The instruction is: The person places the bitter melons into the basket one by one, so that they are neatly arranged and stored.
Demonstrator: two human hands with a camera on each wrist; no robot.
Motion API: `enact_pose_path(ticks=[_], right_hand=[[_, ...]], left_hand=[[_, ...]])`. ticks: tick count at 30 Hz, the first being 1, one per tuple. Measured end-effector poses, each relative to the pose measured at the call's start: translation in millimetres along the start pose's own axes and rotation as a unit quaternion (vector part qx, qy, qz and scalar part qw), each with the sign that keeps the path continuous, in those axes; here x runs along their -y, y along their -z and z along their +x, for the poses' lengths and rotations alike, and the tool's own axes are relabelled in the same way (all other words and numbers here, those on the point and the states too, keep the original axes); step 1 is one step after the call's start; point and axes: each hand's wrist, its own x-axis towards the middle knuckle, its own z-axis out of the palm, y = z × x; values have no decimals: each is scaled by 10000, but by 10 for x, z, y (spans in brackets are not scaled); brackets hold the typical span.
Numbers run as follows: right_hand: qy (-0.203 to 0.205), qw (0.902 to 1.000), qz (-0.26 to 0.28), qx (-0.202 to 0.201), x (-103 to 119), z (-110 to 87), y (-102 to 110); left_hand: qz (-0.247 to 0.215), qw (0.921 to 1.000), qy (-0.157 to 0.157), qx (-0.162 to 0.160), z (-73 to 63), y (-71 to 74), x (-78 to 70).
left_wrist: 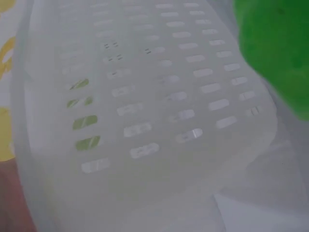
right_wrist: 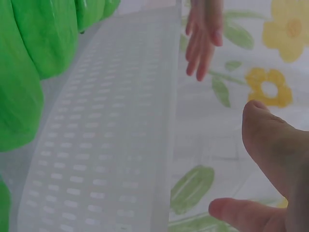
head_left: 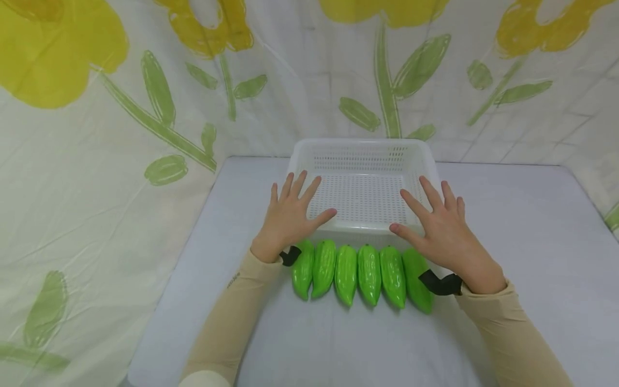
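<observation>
Both hands are spread over the near corners of a white plastic basket (head_left: 362, 227), fingers straight and apart. The left hand (head_left: 288, 215) overlaps the basket's left side in the head view. My right hand (head_left: 442, 231) overlaps its right side; thumb and a finger (right_wrist: 246, 215) show in the right wrist view. Neither hand holds anything. Several glossy green peppers (head_left: 346, 277) lie side by side in a row just in front of the basket, tips toward the person. The rightmost pepper (head_left: 417, 279) is partly behind the right wrist's black strap. Slotted basket wall (left_wrist: 159, 111) fills the left wrist view.
The basket holds nothing and stands at the back of a pale table (head_left: 508, 226). Behind it hangs a white curtain (head_left: 309, 97) with yellow flowers and green leaves. Black straps (head_left: 441, 282) sit at both wrists, over beige sleeves.
</observation>
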Motion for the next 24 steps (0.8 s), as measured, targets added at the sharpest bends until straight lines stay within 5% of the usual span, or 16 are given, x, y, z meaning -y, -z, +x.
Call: enact_pose_path(ticks=[11,24], right_hand=[[253,9995,-94,-173,18,-12,-11],[636,9964,-139,-545,117,-89,-11]], left_hand=[[7,9993,-24,-376,59,-53,94],[-21,9994,54,-332,80,-72,128]])
